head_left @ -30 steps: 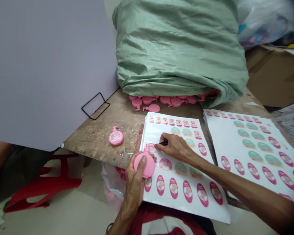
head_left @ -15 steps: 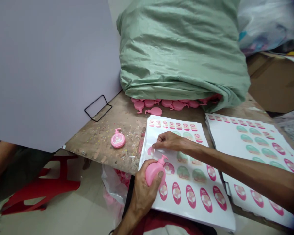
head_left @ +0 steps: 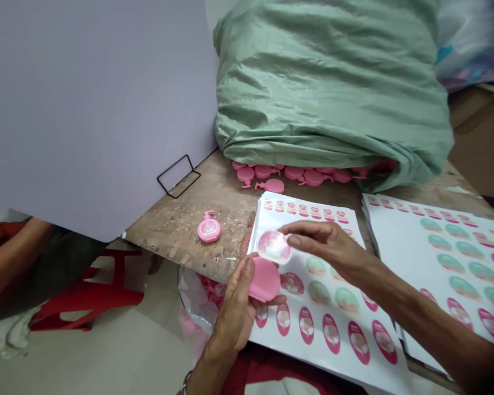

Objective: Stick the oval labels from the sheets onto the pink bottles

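My left hand [head_left: 239,304] holds a small round pink pump bottle [head_left: 265,280] by its edges, its plain flat face turned up. Just above the bottle, a peeled oval sticker [head_left: 275,246], glossy with a pink print, is pinched at its right edge by my right hand [head_left: 319,240]. Under both hands lies a stack of sticker sheets [head_left: 296,343] printed with pink ovals and green shapes. Left of the stack, a pink pump bottle [head_left: 209,230] with a sticker on its face rests on the table.
A large green sack [head_left: 333,93] stands at the back, pink bottles [head_left: 313,177] spilling from under it. More sticker sheets [head_left: 420,263] lie right. A grey panel [head_left: 94,109] with a black wire stand [head_left: 178,176] is left, beside another person's arm [head_left: 20,258] and a red stool [head_left: 86,302].
My right hand has lifted a sticker off the sheet and brought it over the bottle. My left hand has turned the bottle so its flat face points up. The view has shifted slightly left.
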